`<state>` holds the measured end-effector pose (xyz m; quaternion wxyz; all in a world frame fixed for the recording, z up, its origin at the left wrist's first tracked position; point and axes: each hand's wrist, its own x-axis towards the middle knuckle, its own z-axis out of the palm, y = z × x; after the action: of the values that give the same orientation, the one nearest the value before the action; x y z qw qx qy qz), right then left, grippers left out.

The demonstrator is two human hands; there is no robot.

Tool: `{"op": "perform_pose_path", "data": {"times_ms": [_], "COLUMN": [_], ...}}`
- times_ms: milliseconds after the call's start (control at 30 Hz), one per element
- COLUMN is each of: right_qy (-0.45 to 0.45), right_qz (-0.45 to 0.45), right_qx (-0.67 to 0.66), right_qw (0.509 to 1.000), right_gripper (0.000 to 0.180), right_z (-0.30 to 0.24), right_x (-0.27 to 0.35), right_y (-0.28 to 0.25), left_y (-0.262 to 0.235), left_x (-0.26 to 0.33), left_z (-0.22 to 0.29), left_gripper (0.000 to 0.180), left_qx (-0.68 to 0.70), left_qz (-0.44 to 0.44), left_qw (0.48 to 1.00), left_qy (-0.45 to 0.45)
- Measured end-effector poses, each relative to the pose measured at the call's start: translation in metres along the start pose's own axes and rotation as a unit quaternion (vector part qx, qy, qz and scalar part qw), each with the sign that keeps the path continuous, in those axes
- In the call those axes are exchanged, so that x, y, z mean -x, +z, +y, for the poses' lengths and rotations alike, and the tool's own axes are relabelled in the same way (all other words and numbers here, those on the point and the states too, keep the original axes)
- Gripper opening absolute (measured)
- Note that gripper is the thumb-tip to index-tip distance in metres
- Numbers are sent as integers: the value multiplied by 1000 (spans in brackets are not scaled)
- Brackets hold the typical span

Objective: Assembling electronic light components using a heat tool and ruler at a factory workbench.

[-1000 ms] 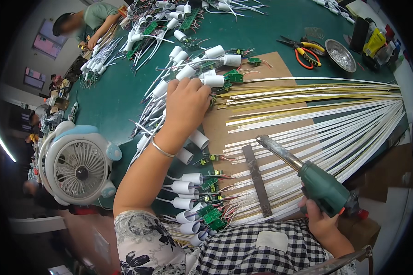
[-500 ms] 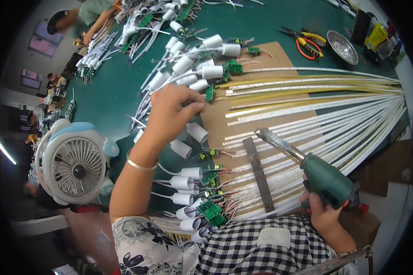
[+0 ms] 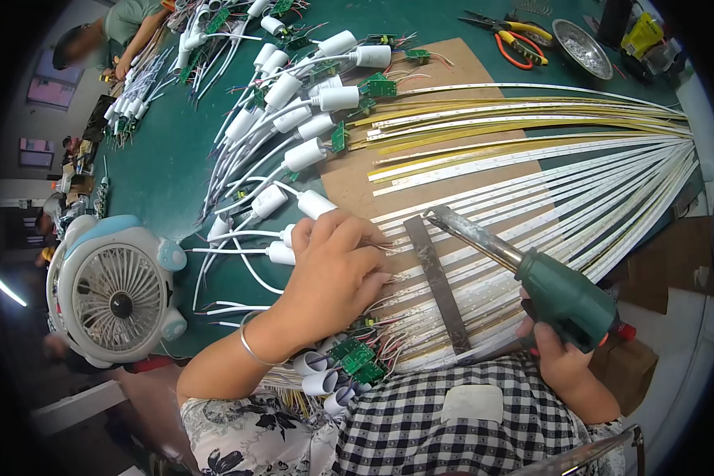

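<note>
Single head view looks steeply down, close over the green table (image 3: 166, 174); rim probably distorted.

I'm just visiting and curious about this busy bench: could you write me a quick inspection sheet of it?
Surface: green table top with a brown cardboard mat on it.
Job's things: long white and yellow light strips fanned across the mat, a dark flat bar lying over them; white cylindrical caps with small green circuit boards.
Clutter: pliers, round metal dish.
Fingers: left hand rests on the strip ends and thin wires; right hand grips a green soldering gun, tip near the bar's top.
Cables: white leads trail from the caps.
Surroundings: small desk fan at left; another person at the far end.
</note>
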<state>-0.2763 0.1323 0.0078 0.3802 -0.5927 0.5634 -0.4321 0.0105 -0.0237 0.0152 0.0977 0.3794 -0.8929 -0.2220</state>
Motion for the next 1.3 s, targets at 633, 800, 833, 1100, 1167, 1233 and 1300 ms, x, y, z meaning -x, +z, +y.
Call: {"op": "perform_pose_path", "data": {"times_ms": [633, 800, 833, 1100, 1167, 1233, 1300], "right_qy": [96, 89, 95, 173, 175, 175, 172], "right_qz": [-10, -22, -16, 7, -20, -25, -28], "right_qx": [-79, -82, -94, -105, -79, -47, -21], "right_qw": [992, 992, 991, 979, 981, 983, 984], "right_gripper": [42, 46, 46, 28, 29, 31, 31], "right_z": [-1, 0, 0, -9, -8, -5, -1], "right_x": [9, 13, 13, 4, 2, 6, 10], "right_y": [0, 2, 3, 8, 8, 9, 9], "left_y": [5, 5, 4, 5, 5, 6, 8], "left_x": [-2, -5, -6, -8, -10, -11, -11], "left_z": [-2, -6, -6, -8, -9, -10, -12], "left_gripper": [9, 9, 8, 5, 5, 5, 5], "left_qx": [-64, -67, -67, -68, -70, -69, -67], "left_qz": [60, 56, 53, 25, 30, 33, 34], "left_qw": [996, 996, 996, 997, 997, 997, 997], "left_qy": [-19, -1, -3, -10, -17, -18, -17]}}
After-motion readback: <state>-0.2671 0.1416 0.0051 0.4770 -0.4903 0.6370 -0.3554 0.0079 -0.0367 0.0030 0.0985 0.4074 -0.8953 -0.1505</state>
